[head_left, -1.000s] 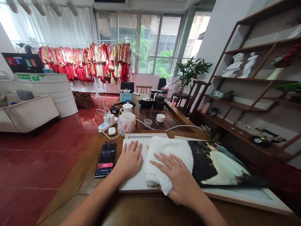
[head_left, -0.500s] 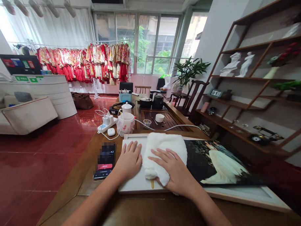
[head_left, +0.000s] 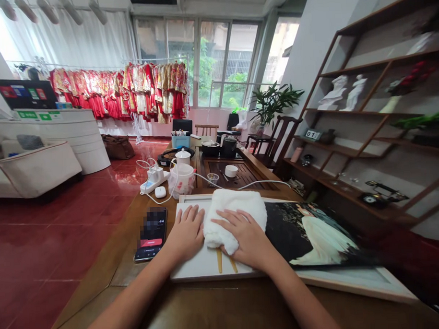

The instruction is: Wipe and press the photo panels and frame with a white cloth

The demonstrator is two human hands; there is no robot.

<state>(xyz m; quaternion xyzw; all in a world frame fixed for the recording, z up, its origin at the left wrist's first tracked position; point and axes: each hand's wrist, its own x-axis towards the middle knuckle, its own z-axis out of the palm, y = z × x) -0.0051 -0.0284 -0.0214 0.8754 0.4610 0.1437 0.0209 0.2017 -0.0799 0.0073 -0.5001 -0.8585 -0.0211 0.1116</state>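
Observation:
A white plush towel (head_left: 238, 200), folded into a pad, lies across a white panel (head_left: 194, 271) and reaches the dark edge of a printed photo (head_left: 323, 237) of a figure in a pale gown. My right hand (head_left: 245, 235) is on the towel, fingers spread over its top and thumb at its near edge, partly under it. Two yellowish strips (head_left: 219, 260) show on the panel just below the towel. My left hand (head_left: 186, 233) rests flat on the panel's left part, fingers slightly apart, holding nothing.
A phone (head_left: 152, 234) with its screen lit lies left of the panel. Behind are a lidded white mug (head_left: 184, 173), a power strip (head_left: 153, 181) with cables, a small white case (head_left: 160, 191) and a tea tray (head_left: 248, 173) with a white cup. Wooden shelves (head_left: 347, 112) stand right.
My right hand and the towel have shifted slightly up and left on the panel. A second yellowish strip now shows below the towel. My left hand stays in place.

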